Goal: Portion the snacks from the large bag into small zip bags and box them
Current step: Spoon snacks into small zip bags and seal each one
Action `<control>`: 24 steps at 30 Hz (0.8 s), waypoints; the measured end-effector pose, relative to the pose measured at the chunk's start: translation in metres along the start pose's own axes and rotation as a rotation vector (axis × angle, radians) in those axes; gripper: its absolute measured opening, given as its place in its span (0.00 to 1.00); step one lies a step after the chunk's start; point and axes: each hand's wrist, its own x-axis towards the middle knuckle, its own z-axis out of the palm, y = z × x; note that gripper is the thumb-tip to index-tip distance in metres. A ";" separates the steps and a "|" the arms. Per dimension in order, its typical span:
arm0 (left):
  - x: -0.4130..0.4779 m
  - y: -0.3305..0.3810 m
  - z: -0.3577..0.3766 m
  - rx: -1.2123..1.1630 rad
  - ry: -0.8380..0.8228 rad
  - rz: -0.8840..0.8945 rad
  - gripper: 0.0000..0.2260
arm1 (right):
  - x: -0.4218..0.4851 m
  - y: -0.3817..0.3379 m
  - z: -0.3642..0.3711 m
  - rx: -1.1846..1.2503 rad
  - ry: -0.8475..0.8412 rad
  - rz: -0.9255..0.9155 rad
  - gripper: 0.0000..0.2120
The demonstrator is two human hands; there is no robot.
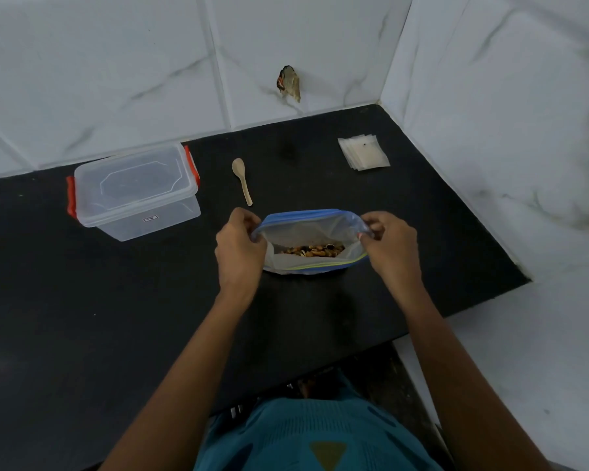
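Fingers [249,222] pinching large bag [306,229] open, snacks [312,250] perhaps nuts

Illumination is dim and even, with a cool grey-blue cast. The black countertop [82,317] reads as nearly featureless, and no distinct shadows can be made out on it. A faint sheen shows on the clear box [136,178]. Wide-angle distortion bows the wall tile joints [218,62] toward the borders. Focus is soft overall, and the teal garment [303,436] at the bottom edge is slightly blurred.
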 end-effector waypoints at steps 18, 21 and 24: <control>0.018 0.012 -0.023 0.503 -0.255 0.321 0.19 | 0.025 -0.012 -0.026 -0.315 -0.209 -0.219 0.22; 0.014 0.021 -0.020 0.474 -0.326 0.151 0.26 | 0.020 -0.018 -0.027 -0.407 -0.402 -0.198 0.30; 0.011 0.026 -0.016 0.409 -0.402 0.011 0.31 | 0.018 -0.019 -0.026 -0.485 -0.504 -0.209 0.34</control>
